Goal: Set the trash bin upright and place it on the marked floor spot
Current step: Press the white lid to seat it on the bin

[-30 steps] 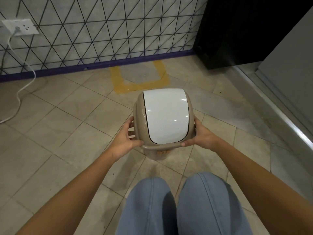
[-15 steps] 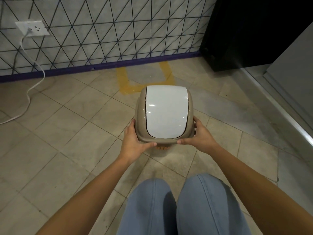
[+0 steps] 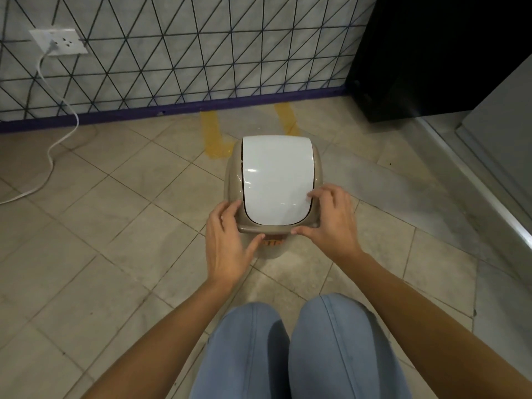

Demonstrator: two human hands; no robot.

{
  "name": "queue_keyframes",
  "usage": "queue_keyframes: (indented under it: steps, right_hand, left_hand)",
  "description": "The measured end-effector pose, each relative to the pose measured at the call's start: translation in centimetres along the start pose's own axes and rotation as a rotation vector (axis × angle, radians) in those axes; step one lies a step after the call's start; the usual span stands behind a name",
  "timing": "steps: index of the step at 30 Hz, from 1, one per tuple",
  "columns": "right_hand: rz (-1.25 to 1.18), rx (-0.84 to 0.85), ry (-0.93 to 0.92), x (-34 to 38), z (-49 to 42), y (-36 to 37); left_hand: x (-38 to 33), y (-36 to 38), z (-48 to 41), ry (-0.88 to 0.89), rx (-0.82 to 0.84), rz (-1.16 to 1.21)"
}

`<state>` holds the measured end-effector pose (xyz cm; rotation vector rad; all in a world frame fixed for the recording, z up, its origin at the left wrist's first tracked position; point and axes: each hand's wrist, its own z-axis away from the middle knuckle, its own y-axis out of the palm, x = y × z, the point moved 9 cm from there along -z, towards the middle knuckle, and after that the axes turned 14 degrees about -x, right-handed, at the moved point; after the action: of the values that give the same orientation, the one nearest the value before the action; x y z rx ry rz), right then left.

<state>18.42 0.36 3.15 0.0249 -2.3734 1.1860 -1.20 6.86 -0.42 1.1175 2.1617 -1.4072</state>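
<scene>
Left hand (image 3: 227,243) and right hand (image 3: 331,223) rest loosely open against the upright swing-lid trash bin (image 3: 275,185); releasing here risks it stopping short of the yellow floor marking (image 3: 214,136)

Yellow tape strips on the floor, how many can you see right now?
2. The left strip runs from the purple baseboard toward the trash bin; the right strip runs likewise from the baseboard toward the bin. The bin may hide more tape joining them.

The tiled floor (image 3: 115,226) bears the bin (image 3: 273,180), seemingly over yellow tape (image 3: 214,136).
</scene>
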Motion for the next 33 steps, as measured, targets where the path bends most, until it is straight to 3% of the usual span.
queue_keyframes:
  steps: [5, 7, 33]
  right_hand:
    - [0.034, 0.122, -0.357, 3.4, 0.9, 1.5]
    - [0.096, 0.113, -0.438, 3.5, 1.5, 1.9]
    - [-0.014, 0.165, -0.323, 1.1, -4.4, 5.6]
  left_hand:
    - [-3.4, 1.1, 0.9, 0.491, 0.054, -0.207]
    - [-3.7, 1.5, 1.1, 0.569, 0.069, -0.231]
    - [-3.1, 5.3, -4.2, 0.532, 0.067, -0.243]
